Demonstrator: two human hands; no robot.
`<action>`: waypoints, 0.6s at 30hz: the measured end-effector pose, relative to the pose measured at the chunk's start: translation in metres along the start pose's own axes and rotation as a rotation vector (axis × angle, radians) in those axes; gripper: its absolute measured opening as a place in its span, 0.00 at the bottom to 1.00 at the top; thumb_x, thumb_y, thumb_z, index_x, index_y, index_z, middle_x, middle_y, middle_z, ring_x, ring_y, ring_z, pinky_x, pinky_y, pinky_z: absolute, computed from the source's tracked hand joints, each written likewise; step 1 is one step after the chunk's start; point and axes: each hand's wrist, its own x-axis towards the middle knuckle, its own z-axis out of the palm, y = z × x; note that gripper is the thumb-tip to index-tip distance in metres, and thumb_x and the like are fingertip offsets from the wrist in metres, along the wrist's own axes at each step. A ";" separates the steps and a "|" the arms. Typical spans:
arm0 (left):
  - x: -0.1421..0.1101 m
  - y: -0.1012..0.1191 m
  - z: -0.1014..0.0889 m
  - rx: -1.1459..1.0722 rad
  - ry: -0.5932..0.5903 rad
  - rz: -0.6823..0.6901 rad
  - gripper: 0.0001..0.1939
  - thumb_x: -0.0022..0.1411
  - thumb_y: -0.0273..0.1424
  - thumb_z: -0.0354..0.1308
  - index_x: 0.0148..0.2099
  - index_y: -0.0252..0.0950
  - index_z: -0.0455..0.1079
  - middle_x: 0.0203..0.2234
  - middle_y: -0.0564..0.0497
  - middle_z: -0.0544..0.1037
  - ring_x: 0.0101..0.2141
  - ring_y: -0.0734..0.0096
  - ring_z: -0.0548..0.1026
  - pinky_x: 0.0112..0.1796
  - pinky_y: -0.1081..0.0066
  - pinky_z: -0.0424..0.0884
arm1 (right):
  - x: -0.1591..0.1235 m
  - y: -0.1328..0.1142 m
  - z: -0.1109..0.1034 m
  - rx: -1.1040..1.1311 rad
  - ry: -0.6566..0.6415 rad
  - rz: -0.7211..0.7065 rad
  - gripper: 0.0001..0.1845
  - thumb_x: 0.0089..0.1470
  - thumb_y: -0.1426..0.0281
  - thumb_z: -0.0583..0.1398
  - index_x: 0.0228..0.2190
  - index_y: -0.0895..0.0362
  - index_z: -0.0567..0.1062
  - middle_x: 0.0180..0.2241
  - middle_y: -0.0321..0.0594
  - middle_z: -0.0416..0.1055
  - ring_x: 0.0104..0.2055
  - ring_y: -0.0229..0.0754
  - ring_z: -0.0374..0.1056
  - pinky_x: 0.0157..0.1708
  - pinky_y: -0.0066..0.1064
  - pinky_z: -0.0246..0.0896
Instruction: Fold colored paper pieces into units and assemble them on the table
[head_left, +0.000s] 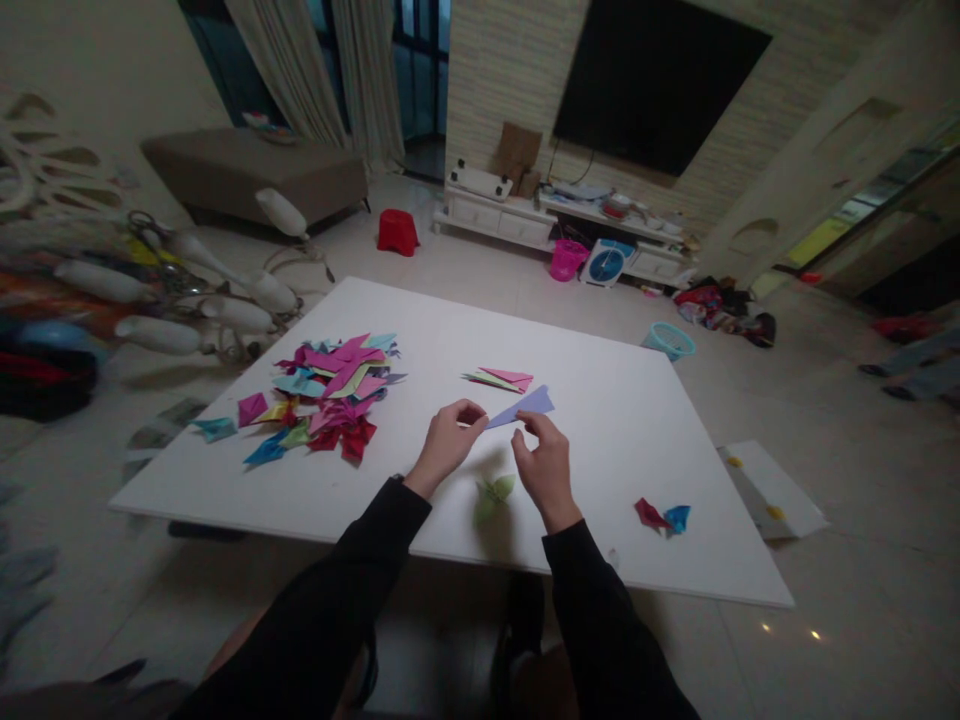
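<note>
Holding a lavender folded paper [528,405] over the white table [630,450], aiming its narrow tip at eight o'clock and its wide end at two, with the paper as dial centre and twelve at the top of the view. Pinching the tip between finger and thumb of the left hand [448,440]. Touching the six o'clock edge with the index finger of the right hand [546,465], curving the thumb just below; being unable to tell a firm grasp from a light touch there. Wearing black sleeves [382,540], slanting in from seven and five o'clock.

Seeing a small stack of folded papers [506,379], pink and green among them, lying just beyond the lavender paper at eleven. Seeing a light green folded piece [496,490] resting on the tabletop at six, between the wrists. Looking towards nine at a heap of folded pieces [341,380] in pink, light blue, red, yellow and green. Finding a dark red piece [650,513] and a blue piece [678,519] lying side by side at four.

Looking beyond the table at a red stool [397,232] on the floor at eleven, a white cabinet [499,220] at twelve, a pink basket [568,260] between twelve and one, and a blue-and-white fan [607,262] and a black screen [660,80] at one. Noticing a light blue basket [671,341] at two and another person's legs [926,355], blurred, near three.
</note>
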 end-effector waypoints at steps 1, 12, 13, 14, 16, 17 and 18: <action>-0.002 0.001 0.002 0.104 0.021 0.095 0.05 0.57 0.30 0.63 0.36 0.35 0.74 0.32 0.49 0.79 0.36 0.66 0.76 0.38 0.67 0.71 | -0.002 0.000 0.000 -0.015 -0.048 0.007 0.15 0.55 0.73 0.56 0.44 0.58 0.76 0.43 0.47 0.77 0.43 0.47 0.73 0.48 0.42 0.70; -0.015 0.002 0.026 0.699 -0.025 0.520 0.08 0.61 0.22 0.58 0.43 0.36 0.71 0.37 0.47 0.77 0.42 0.60 0.72 0.44 0.62 0.71 | -0.003 -0.009 0.000 0.171 -0.128 0.097 0.11 0.55 0.74 0.56 0.40 0.54 0.73 0.39 0.41 0.77 0.42 0.44 0.74 0.47 0.38 0.70; -0.014 0.002 0.027 0.728 -0.024 0.523 0.08 0.62 0.23 0.58 0.44 0.36 0.72 0.38 0.46 0.77 0.43 0.60 0.72 0.44 0.62 0.71 | -0.001 -0.007 -0.001 0.193 -0.121 0.109 0.11 0.55 0.74 0.56 0.40 0.54 0.73 0.39 0.41 0.77 0.42 0.44 0.74 0.47 0.38 0.70; -0.012 0.004 0.029 0.756 -0.026 0.523 0.08 0.62 0.24 0.57 0.44 0.36 0.72 0.38 0.46 0.77 0.43 0.59 0.72 0.44 0.62 0.71 | 0.000 -0.006 -0.002 0.211 -0.114 0.120 0.10 0.55 0.73 0.56 0.40 0.54 0.73 0.39 0.41 0.77 0.42 0.44 0.74 0.47 0.38 0.70; -0.008 0.006 0.033 0.799 -0.031 0.516 0.08 0.64 0.25 0.56 0.44 0.37 0.73 0.38 0.45 0.77 0.43 0.59 0.72 0.44 0.62 0.70 | 0.002 -0.003 -0.004 0.242 -0.105 0.136 0.09 0.56 0.72 0.57 0.39 0.55 0.73 0.39 0.41 0.77 0.42 0.44 0.74 0.47 0.38 0.71; -0.006 0.008 0.035 0.816 -0.030 0.510 0.08 0.64 0.25 0.55 0.44 0.37 0.74 0.38 0.45 0.78 0.44 0.58 0.72 0.44 0.63 0.70 | 0.003 -0.002 -0.007 0.258 -0.107 0.144 0.09 0.56 0.72 0.57 0.39 0.55 0.73 0.39 0.42 0.77 0.42 0.43 0.74 0.47 0.38 0.71; -0.002 0.009 0.036 0.829 -0.021 0.496 0.09 0.65 0.26 0.54 0.44 0.37 0.75 0.38 0.45 0.78 0.45 0.57 0.72 0.45 0.62 0.70 | 0.004 -0.001 -0.009 0.272 -0.112 0.155 0.09 0.56 0.72 0.57 0.40 0.55 0.73 0.39 0.43 0.77 0.42 0.43 0.74 0.46 0.38 0.71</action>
